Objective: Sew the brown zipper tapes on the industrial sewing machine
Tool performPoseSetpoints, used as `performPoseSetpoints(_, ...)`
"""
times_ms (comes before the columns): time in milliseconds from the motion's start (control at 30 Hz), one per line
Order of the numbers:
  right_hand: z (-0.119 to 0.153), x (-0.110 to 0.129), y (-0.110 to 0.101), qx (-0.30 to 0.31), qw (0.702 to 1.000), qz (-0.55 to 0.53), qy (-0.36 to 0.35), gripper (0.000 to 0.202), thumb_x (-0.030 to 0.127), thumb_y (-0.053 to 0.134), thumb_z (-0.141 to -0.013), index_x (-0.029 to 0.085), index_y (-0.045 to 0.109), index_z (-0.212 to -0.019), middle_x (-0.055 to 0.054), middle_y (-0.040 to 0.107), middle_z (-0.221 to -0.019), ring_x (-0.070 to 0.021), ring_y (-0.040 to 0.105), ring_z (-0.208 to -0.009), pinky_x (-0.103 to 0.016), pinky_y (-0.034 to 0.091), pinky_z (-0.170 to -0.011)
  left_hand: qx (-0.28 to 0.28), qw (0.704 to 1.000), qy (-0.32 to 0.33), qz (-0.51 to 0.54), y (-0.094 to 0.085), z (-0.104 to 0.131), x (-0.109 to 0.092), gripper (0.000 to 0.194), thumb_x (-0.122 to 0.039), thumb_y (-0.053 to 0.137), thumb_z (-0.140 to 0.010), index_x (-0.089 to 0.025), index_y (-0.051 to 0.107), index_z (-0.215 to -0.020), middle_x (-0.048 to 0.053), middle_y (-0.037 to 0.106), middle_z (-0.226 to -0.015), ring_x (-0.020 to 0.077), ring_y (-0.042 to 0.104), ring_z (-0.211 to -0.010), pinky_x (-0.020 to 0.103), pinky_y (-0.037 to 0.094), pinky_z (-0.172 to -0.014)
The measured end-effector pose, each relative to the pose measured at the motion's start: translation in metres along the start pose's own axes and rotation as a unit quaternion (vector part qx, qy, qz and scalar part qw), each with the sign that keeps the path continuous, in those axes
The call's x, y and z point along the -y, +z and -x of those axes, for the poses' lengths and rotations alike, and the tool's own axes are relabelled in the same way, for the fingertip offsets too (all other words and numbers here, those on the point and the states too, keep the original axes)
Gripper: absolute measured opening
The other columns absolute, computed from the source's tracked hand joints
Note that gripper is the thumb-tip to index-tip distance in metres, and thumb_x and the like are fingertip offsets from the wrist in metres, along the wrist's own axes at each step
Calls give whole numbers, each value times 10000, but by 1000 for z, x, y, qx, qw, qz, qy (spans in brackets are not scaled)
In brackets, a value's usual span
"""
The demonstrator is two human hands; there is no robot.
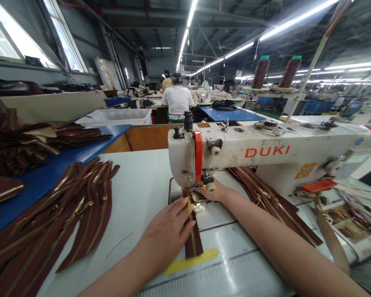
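A brown zipper [193, 241] with gold teeth runs lengthwise beneath the needle area of a white sewing machine [235, 146]. My left hand [168, 227] rests on this strip just in front of the presser foot, fingers and thumb closed over it. Behind the needle, my right hand [218, 192] reaches in from the right; its fingers are largely hidden by the machine head, so their grip does not show. More brown zippers [89, 206] lie in a loose pile left of my left hand. Others [272, 202] pass under the machine's arm, beside my right forearm.
Yellow tape [191, 262] and a printed ruler [235, 262] mark the table front. At right sits a tray [348, 227] of small parts. A blue surface [46, 165] holds bundled strips. Thread cones [261, 72] stand behind; a person [177, 101] sits ahead.
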State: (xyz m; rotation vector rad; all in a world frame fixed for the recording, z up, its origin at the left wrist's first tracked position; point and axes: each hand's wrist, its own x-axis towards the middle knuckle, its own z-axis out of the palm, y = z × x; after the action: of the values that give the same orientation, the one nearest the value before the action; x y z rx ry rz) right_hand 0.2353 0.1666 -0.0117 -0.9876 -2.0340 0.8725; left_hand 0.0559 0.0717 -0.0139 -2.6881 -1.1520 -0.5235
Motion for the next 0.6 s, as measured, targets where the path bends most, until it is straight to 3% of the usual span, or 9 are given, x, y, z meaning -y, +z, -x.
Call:
performPoseSetpoints(433,1,1,1,1,1000,16,8,144,296,637,-761,201,698,-852,-33,712,-901,-236,614,-981,-367,474,-920,21,1000,-6,-13,-1,-1,0,308,-266,503,-893,-124,610,-1144,132,637,-1194,260,579,-1122,419,491,-952)
performPoseSetpoints(600,1,9,1,3,1000,24,1,113,211,603,-780,189,698,-839,-25,711,-909,-208,620,-947,-328,492,-872,28,999,-7,-18,-3,0,-1,322,-281,496,-898,-136,604,-1164,119,635,-1212,249,568,-1145,405,482,-966)
